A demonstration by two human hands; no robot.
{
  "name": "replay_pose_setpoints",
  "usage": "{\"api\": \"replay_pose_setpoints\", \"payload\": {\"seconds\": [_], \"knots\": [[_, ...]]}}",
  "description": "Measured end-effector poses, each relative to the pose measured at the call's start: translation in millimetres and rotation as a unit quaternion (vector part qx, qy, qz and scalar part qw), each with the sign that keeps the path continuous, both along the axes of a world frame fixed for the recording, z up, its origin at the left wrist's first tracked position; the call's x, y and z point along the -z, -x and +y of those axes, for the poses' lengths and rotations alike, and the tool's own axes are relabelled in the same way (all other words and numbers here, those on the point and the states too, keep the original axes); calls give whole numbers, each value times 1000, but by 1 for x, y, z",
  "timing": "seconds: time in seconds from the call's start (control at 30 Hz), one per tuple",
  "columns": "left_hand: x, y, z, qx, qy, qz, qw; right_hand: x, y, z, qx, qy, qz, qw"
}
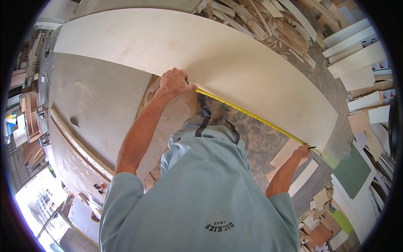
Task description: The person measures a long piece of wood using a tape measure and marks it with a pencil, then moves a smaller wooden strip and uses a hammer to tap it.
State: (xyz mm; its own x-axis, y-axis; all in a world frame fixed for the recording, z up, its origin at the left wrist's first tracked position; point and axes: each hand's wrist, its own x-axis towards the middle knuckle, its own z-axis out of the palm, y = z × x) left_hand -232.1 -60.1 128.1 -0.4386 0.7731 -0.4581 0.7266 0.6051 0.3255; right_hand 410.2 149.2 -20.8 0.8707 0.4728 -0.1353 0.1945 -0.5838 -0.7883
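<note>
Tape [252, 115] is gripped by left hand [173, 82], pen [312, 147] by right hand [301, 151], near edge of board [189, 46] hugged, probably for straightness.

- A long board [210, 50] lay crosswise before the person [201, 180], its left part over a broad surface [96, 96].
- A tape measure [252, 114] ran along the board's near edge, from the left fingers [179, 74] to the right fingers [303, 148].
- A thin stick [312, 148] lay in the right fingers.
- Wood scraps [268, 25] lay beyond the board.
- Panels [357, 54] stood far right.
- Offcuts [321, 235] lay at lower right.
</note>
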Motion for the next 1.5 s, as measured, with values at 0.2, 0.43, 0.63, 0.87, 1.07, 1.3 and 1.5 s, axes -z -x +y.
{"api": "replay_pose_setpoints", "payload": {"seconds": [0.2,0.43,0.63,0.87,1.07,1.3,1.5], "knots": [[0,1,2,7,6,-2,1000,15,-8,1,-3,15,-57,998],[-4,0,4,6,14,-14,1000,3,8,-2,2,28,-59,998],[-1,2,4,13,2,-10,1000,-3,16,-2,14,48,-61,997],[0,1,3,4,7,-6,1000,-8,21,-2,9,61,-80,995],[-1,0,4,3,10,-1,1000,-7,25,-6,-2,29,-96,995],[-5,-2,5,4,29,6,1000,-10,31,-10,24,9,-55,998],[-6,-5,7,12,43,26,999,4,17,-9,-16,5,-94,995]]}}
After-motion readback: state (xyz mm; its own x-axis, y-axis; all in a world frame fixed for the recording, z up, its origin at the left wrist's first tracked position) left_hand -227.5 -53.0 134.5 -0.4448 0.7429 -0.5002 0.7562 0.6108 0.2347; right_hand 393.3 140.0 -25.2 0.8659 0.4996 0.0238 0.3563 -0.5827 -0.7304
